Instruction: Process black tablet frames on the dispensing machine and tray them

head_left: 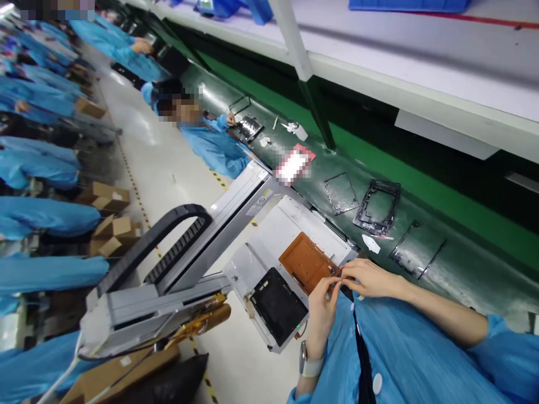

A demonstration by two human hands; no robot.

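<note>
My left hand (pixel 322 308), with a watch on the wrist, is closed in a pinch. My right hand (pixel 368 279) meets it fingertip to fingertip, its fingers pressed together too. Whatever lies between the fingertips is too small to make out. Just beside them is an orange-brown plate (pixel 306 261) on the white machine bed (pixel 269 227). A black rectangular tablet-like part (pixel 278 306) lies on the machine, left of my left hand.
A grey gantry arm (pixel 227 219) with a black cable chain (pixel 177 224) crosses the left. Thin black frames (pixel 379 207) and a red-edged sheet (pixel 295 164) lie on the green bench (pixel 458 280). A person in blue (pixel 217 148) works further along it. A white shelf (pixel 379 73) hangs above.
</note>
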